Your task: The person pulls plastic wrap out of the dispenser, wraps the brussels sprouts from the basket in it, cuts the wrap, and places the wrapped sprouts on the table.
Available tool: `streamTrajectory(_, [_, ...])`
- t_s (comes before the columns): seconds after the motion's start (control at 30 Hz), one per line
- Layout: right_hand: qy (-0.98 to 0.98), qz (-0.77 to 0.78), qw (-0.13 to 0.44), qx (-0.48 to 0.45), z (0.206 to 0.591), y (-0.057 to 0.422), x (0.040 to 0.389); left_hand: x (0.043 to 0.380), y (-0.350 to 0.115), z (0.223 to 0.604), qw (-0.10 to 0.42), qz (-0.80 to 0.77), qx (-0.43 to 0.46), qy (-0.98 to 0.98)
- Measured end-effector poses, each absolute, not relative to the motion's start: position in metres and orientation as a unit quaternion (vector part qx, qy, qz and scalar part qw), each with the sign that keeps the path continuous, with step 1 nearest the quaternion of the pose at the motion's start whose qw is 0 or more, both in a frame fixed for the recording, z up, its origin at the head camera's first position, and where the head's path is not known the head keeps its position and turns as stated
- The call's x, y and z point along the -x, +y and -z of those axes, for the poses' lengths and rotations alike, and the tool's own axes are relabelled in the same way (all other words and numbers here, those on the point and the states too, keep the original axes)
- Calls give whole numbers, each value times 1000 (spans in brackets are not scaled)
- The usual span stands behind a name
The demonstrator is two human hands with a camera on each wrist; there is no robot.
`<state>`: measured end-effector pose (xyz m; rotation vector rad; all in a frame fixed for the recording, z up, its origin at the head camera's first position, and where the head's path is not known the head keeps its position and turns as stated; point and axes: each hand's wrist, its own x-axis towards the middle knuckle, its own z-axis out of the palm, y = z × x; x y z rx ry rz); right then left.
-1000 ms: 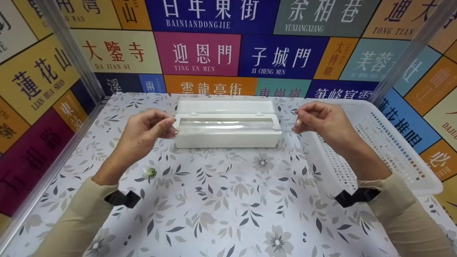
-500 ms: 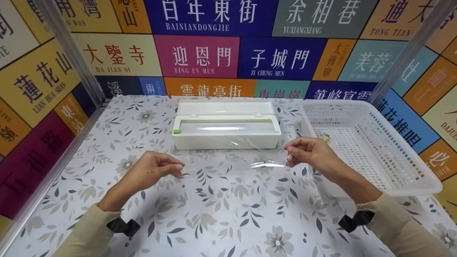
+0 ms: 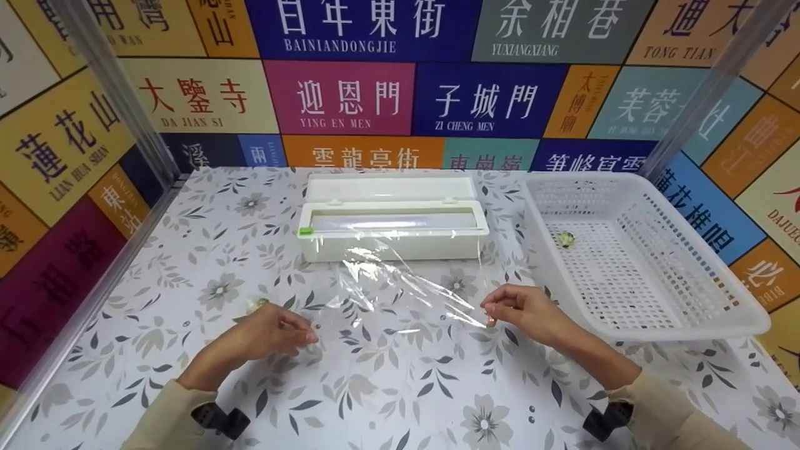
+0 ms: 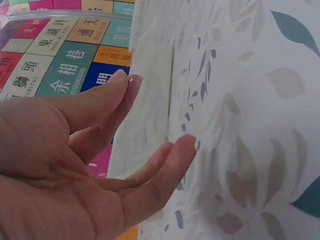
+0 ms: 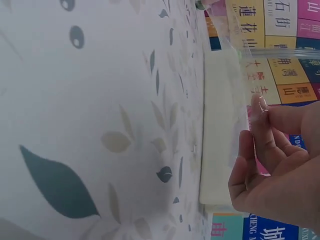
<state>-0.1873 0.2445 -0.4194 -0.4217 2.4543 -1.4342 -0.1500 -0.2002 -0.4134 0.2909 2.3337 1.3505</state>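
Observation:
A sheet of clear plastic wrap (image 3: 406, 290) stretches forward from a white wrap dispenser (image 3: 394, 248), whose lid (image 3: 390, 186) stands open at the back. Inside lies the wrap roll (image 3: 394, 222); a green slider (image 3: 305, 231) sits at the front left corner. My left hand (image 3: 265, 334) pinches the sheet's front left corner between thumb and index finger, the other fingers spread apart in the left wrist view. At the front right corner my right hand (image 3: 522, 312) pinches the wrap the same way; the film (image 5: 232, 55) runs up from its fingertips in the right wrist view.
A white perforated basket (image 3: 687, 331) stands at the right, a small green-and-white piece (image 3: 565, 239) inside. A similar piece (image 3: 257, 304) lies on the flowered tablecloth (image 3: 387, 400) just behind my left hand, partly hidden. Sign-printed panels (image 3: 350, 97) close off the back and sides.
Both hands have drawn back toward me from the dispenser, pulling the wrap out into a longer sheet. The green slider and the piece in the basket have come into sight.

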Motion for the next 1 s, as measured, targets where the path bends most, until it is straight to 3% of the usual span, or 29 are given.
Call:
streamTrajectory(0.27, [845, 522, 112, 25, 436, 234, 180, 147, -199, 427, 251, -494, -106, 825])
streamTrajectory(0.43, [833, 536, 131, -30, 444, 236, 181, 152, -203, 436, 267, -503, -115, 814])
streamTrajectory(1.0, [845, 513, 140, -61, 445, 230, 181, 161, -199, 455, 250, -604, 2, 757])
